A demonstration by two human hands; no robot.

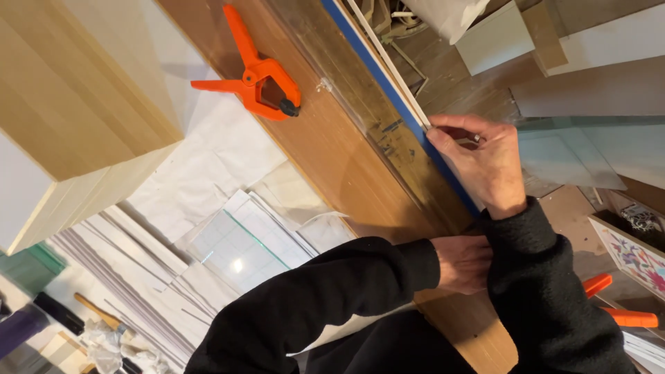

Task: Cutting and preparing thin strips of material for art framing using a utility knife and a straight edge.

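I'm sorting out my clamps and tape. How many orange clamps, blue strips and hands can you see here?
Orange spring clamps: 2, one on the board, one partly hidden at right
Blue strip: 1
Hands: 2, right hand, left hand
Total: 5

Blue tape strip runs diag along wooden board edge, w/ thin white strip just beside it; tape's lower end hidden under fingers.

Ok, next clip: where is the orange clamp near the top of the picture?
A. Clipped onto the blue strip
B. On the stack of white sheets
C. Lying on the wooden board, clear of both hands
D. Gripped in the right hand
C: the orange clamp lies on the wooden board, well away from the right hand, whose fingers pinch the thin strip beside the blue strip.
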